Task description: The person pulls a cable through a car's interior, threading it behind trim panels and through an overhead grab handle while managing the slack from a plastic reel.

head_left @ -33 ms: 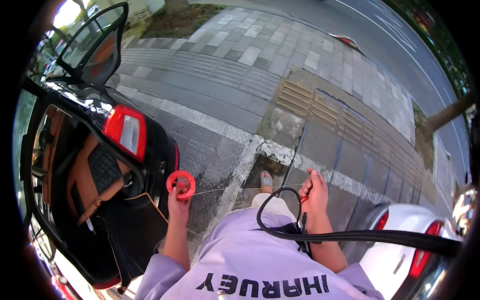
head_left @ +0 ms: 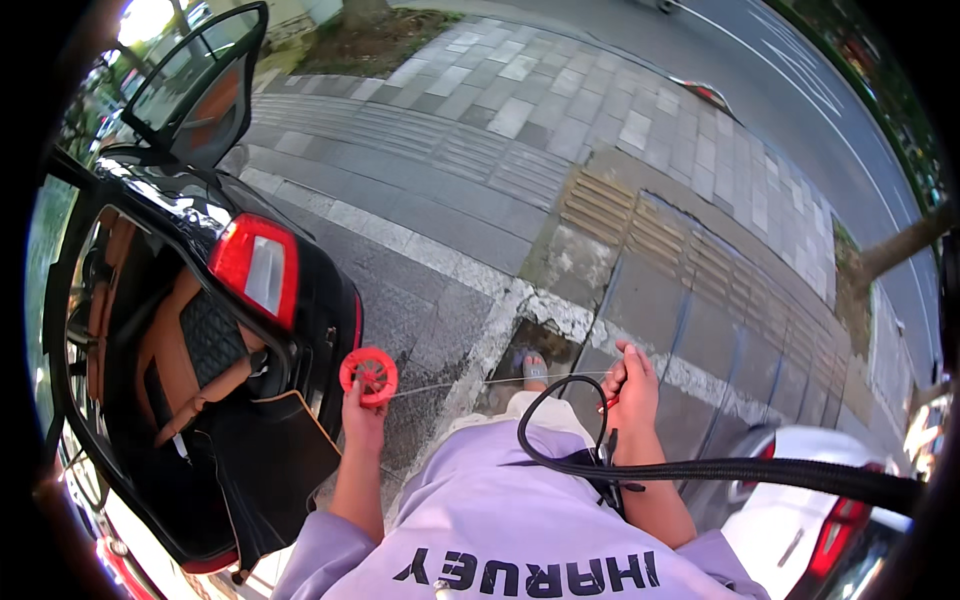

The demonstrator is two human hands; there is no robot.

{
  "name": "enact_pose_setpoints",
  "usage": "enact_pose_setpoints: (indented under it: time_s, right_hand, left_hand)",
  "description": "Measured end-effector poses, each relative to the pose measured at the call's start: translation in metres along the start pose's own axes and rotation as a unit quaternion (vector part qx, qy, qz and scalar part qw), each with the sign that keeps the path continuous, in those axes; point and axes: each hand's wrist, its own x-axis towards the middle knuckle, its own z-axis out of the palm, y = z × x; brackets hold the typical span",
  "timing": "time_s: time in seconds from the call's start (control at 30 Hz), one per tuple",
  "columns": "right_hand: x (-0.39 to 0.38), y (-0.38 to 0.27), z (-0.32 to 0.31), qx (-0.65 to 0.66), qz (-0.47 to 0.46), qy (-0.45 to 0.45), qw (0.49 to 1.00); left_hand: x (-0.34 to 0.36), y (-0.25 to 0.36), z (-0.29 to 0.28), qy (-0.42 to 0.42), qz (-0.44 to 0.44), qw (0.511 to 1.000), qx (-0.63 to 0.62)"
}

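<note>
My left hand grips a round red spool with an open, spoked middle, near the rear corner of the black car. A thin pale line runs nearly straight from the spool across my front to my right hand. The fingers of that hand are curled closed around the line's other end. Something small and red shows at their edge, mostly hidden. A black cable loops in front of my right wrist and hides part of it.
On the left stands a black car with its boot and a side door open. A black flap hangs from the boot. A white car is at lower right. Ahead lie paving, a tree trunk and a road.
The view has shifted slightly, so the scene sits a little lower and further right. The red spool appears slightly turned. Less of the red thing by my right hand shows.
</note>
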Motion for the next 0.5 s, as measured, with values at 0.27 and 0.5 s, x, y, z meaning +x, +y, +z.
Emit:
enact_pose_setpoints:
  time_s: [0.27,0.5]
  right_hand:
    - [0.153,-0.044,0.205,-0.129,0.070,-0.123,0.982]
    - [0.279,-0.038,0.385,-0.179,0.091,-0.161,0.966]
  left_hand:
    - [0.057,0.025,0.107,0.110,0.059,0.992,-0.029]
    - [0.200,0.047,0.169,0.170,0.056,0.980,-0.082]
